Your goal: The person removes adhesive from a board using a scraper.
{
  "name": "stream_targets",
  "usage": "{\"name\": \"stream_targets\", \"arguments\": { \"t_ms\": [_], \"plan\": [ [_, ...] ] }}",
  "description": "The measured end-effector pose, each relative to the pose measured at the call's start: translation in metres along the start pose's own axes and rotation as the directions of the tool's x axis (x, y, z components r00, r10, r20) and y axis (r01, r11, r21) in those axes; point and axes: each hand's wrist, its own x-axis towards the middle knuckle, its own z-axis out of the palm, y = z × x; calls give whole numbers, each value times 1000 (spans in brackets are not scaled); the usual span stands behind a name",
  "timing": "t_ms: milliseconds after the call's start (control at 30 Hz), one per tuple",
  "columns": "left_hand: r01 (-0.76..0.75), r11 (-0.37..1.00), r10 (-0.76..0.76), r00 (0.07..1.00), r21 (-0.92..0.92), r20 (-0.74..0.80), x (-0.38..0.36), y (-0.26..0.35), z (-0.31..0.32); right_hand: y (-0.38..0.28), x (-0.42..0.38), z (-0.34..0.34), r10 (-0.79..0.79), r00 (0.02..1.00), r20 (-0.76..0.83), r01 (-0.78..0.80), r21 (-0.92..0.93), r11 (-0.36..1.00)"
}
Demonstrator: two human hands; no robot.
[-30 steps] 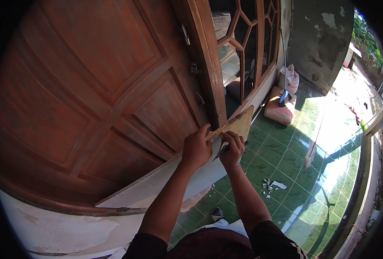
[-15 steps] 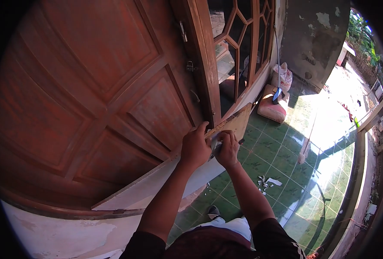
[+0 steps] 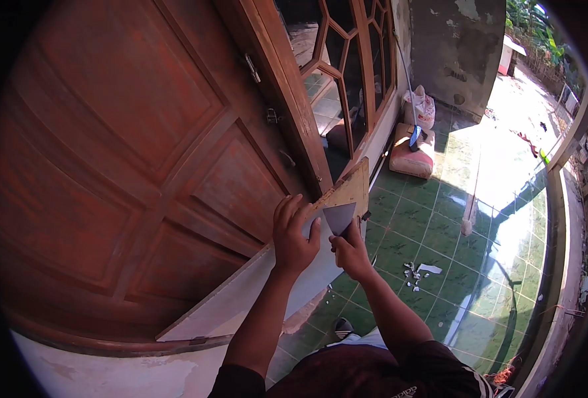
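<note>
My right hand (image 3: 352,253) is closed around the handle of a putty knife (image 3: 340,216). The knife's wide grey blade points up, flat in front of the board's bare patch. A long board (image 3: 261,295), white on most of its near face and bare yellowish wood at the far end, stands slanted along the door. Beside the blade, my left hand (image 3: 296,235) is at the board's upper edge, fingers stretched and thumb apart. Whether its palm touches the board is hard to tell.
A brown panelled door (image 3: 194,159) fills the left side. Ahead are a latticed window (image 3: 347,66), a reddish sack (image 3: 412,151) and a white bag (image 3: 421,109). White scraps (image 3: 413,273) lie on the green tiled floor (image 3: 400,205). A low ledge (image 3: 559,225) runs along the right.
The putty knife has come into clear view, its blade tilted up. My left hand has loosened from the board's edge, its fingers lifting and spreading. The camera view has shifted slightly.
</note>
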Motion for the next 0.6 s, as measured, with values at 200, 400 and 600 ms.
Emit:
{"name": "stream_targets", "arguments": {
  "t_ms": [200, 400, 600],
  "plan": [
    [302, 920, -271, 951, -251, 151, 3, -4, -3, -22, -7, -58, -367, 842, 395, 520, -776, 357],
    [415, 904, -350, 856, -102, 381, 17, -2, -29, -25, 9, -96, -68, 899, 432, 313, -528, 790],
    [209, 970, -211, 978, 124, -1, -7, -10, -17, 0, 75, -152, -133, 935, 329, 307, -562, 768]
  ]
}}
